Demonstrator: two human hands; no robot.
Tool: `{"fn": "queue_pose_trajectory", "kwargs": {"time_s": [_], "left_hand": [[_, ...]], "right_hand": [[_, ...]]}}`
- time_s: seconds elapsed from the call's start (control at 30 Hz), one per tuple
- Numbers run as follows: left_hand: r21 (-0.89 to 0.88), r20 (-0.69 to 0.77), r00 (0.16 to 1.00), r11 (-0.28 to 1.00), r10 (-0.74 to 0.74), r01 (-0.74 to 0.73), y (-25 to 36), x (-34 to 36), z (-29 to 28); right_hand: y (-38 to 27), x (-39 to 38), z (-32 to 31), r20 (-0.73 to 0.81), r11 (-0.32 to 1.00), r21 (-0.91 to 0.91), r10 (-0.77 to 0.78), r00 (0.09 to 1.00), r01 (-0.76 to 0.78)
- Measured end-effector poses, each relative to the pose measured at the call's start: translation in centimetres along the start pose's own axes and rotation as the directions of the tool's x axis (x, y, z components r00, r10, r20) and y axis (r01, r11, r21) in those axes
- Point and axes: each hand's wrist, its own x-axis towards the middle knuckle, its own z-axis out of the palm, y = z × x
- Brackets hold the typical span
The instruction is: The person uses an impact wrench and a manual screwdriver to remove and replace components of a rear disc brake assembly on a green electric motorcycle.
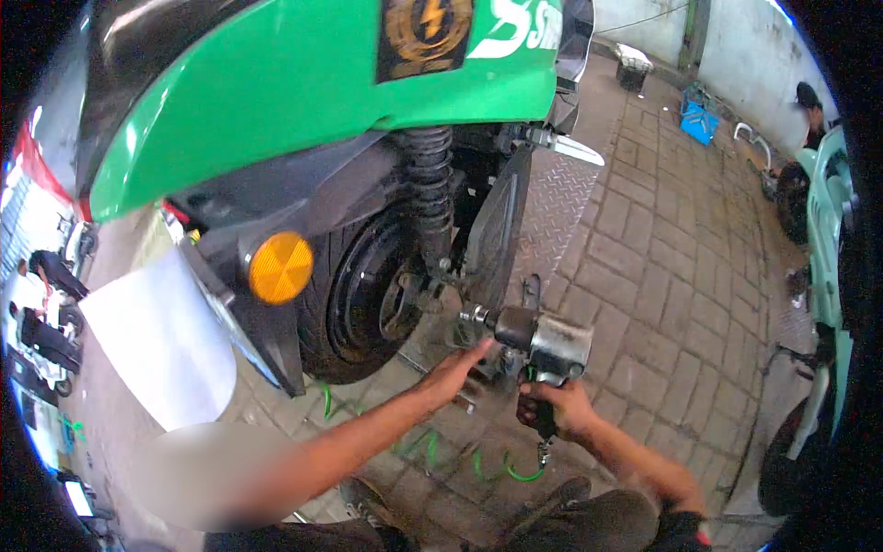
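My right hand point(563, 407) is wrapped round the handle of a pneumatic impact wrench point(561, 345) with a silver body and dark nose. The wrench's socket point(476, 316) points left at the axle area of a scooter's rear wheel point(368, 294); whether it touches a nut I cannot make out. Reaching in from the lower left, my left hand point(460, 373) has its fingers stretched out just below the wrench's nose, partly hidden there. A green coiled air hose point(524, 475) joins the base of the handle. Above the wheel stands a black spring shock absorber point(427, 184).
The scooter's green side panel point(303, 101) overhangs the wheel. An orange round reflector point(280, 268) and a white sheet point(161, 336) are at the left. A metal ramp plate point(556, 202) lies on the brick paving. Farther right are a blue toolbox point(699, 123), another scooter point(832, 202) and a person point(811, 115).
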Motion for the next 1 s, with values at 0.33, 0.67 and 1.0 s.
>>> {"fn": "queue_pose_trajectory", "kwargs": {"time_s": [0.33, 0.67, 1.0], "left_hand": [[-0.781, -0.238, 0.96, 0.557, 0.15, -0.281, -1.6, 3.9, 1.9], [-0.743, -0.41, 0.887, 0.486, 0.212, -0.46, -4.0, 5.9, -1.0], [-0.742, -0.441, 0.871, 0.457, 0.218, -0.49, -2.5, 5.7, 0.2]], "right_hand": [[7.1, 7.0, -0.2, 0.202, 0.596, -0.613, -0.516, 0.832, 0.518], [2.1, 6.8, 1.4, 0.113, 0.916, -0.376, 0.193, 0.975, -0.138], [5.7, 8.3, 1.5, 0.098, 0.899, -0.37, -0.212, 0.972, 0.234]]}}
